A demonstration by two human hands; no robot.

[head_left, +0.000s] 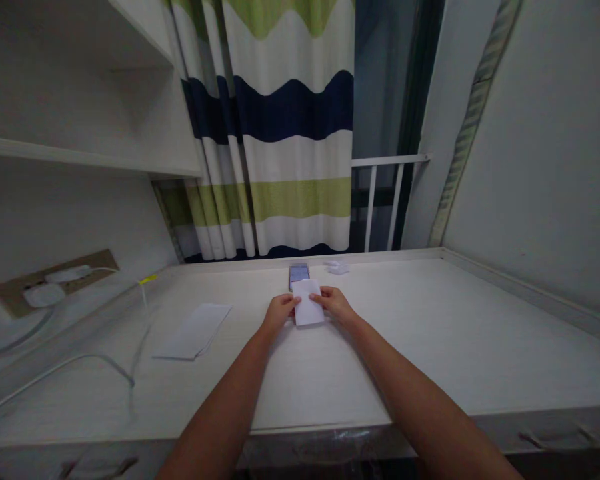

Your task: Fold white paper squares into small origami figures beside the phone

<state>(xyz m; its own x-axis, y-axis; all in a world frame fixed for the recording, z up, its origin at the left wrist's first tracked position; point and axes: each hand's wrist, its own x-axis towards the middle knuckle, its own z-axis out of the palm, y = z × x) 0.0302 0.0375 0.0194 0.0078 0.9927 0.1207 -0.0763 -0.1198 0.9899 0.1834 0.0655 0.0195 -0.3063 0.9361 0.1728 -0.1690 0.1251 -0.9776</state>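
A small rectangle of white paper (309, 305), seemingly folded, is held up a little over the desk. My left hand (280, 311) pinches its left edge, thumb in front and the other fingers mostly hidden behind. On the opposite edge, my right hand (336, 303) grips it the same way, with the thumb lying on the paper's face. Just behind the paper is a phone (299, 270) with a lit screen, partly covered by the sheet. Crumpled or folded white paper (337, 267) lies right of the phone.
A stack of white sheets (195, 332) lies on the left of the white desk (460, 333). Cables run from a wall socket with plugs (45, 294) at far left. A striped curtain (300, 153) hangs behind the desk, and a shelf (80, 159) juts out above left.
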